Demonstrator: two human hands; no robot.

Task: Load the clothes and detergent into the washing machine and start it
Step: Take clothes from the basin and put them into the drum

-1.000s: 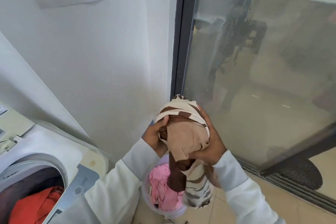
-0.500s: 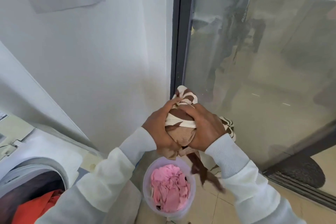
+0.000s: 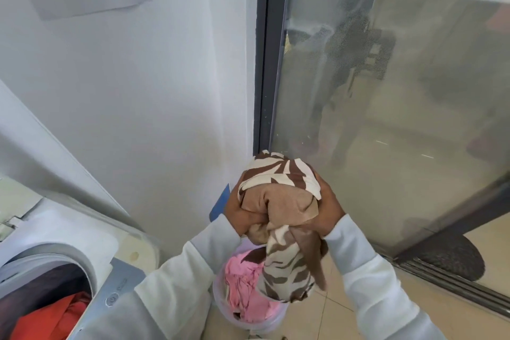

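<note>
1. This is a laundry corner in a home, probably a utility nook or balcony space.
2. A white top-loading washing machine (image 3: 69, 251) stands at the lower left, its lid raised and an orange-red garment (image 3: 52, 317) lying in the drum.
3. A round translucent laundry basket (image 3: 220, 301) sits on the floor just beside the machine, holding pink clothes (image 3: 242, 284).
4. The floor (image 3: 339, 320) is laid with pale beige tiles.
5. A plain white wall (image 3: 138, 91) meets a dark-framed sliding glass door (image 3: 386, 119) running on a floor track; furniture shows dimly through the dusty glass.
6. A dark round mat (image 3: 452, 259) lies by the track.
</note>
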